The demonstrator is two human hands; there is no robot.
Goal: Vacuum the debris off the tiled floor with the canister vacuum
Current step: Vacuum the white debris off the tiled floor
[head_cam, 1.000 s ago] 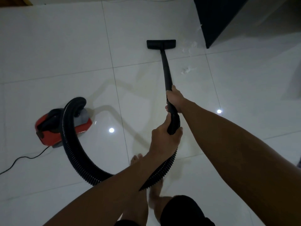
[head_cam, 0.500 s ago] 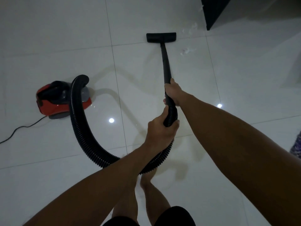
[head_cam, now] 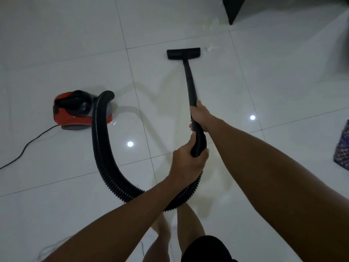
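Observation:
A red and black canister vacuum point(head_cam: 75, 110) sits on the white tiled floor point(head_cam: 283, 82) at the left. Its ribbed black hose point(head_cam: 102, 157) loops down and back up to a black wand point(head_cam: 189, 80). The flat floor head point(head_cam: 183, 53) rests on the tiles ahead of me. My right hand point(head_cam: 200, 115) grips the wand's lower end. My left hand point(head_cam: 188, 163) is closed on the hose cuff just behind it. White debris point(head_cam: 208, 49) lies just right of the floor head, and more debris point(head_cam: 212, 24) lies farther away.
A dark piece of furniture point(head_cam: 233, 8) stands at the top right, near the far debris. The power cord point(head_cam: 24, 148) trails left from the canister. A patterned purple object point(head_cam: 342, 148) shows at the right edge. My bare legs point(head_cam: 177, 227) stand below the hose.
The floor head has been drawn back toward me, away from the dark furniture, and now lies beside the nearer debris. The canister sits farther from me than a second ago.

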